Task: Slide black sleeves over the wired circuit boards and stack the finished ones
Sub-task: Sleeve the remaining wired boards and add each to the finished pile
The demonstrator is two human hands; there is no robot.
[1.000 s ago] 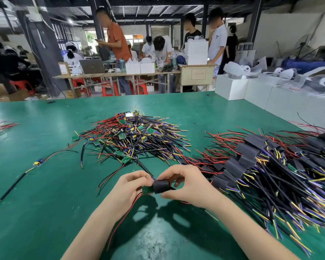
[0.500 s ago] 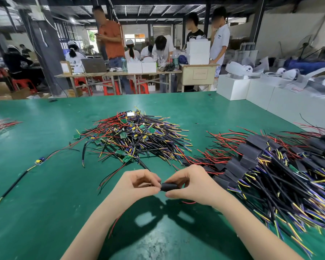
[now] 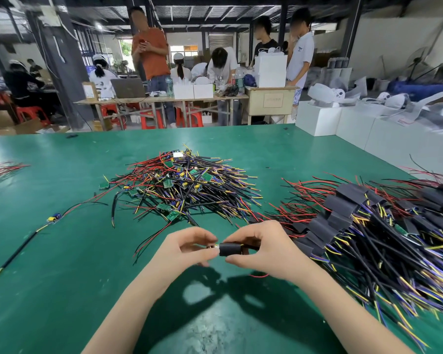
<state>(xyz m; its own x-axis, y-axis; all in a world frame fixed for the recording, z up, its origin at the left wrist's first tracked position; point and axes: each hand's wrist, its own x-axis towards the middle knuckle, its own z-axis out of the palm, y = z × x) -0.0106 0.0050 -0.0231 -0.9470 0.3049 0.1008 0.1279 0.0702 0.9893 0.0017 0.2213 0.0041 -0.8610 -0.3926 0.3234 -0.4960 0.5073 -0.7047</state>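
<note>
Two hands meet above the near edge of the green worktop (image 3: 62, 251). Right hand (image 3: 264, 251) pinches a black sleeve (image 3: 230, 249) between thumb and fingers; left hand (image 3: 182, 249) pinches the end protruding from the sleeve's left mouth, board mostly hidden. Unsleeved pile (image 3: 184, 185): mid-worktop. Finished stack (image 3: 368, 226): right edge, cut off by the frame.

Two hands meet at lower centre of the frame above a table (image 3: 62, 290), the left hand (image 3: 183, 247) and right hand (image 3: 262, 251) holding a sleeve (image 3: 230, 249) between them. Behind them, at centre, lies a pile of wired boards (image 3: 182, 185). To the right a stack of sleeved boards (image 3: 368, 231) reaches the frame's right edge, and one loose board (image 3: 53, 217) lies at left.
</note>
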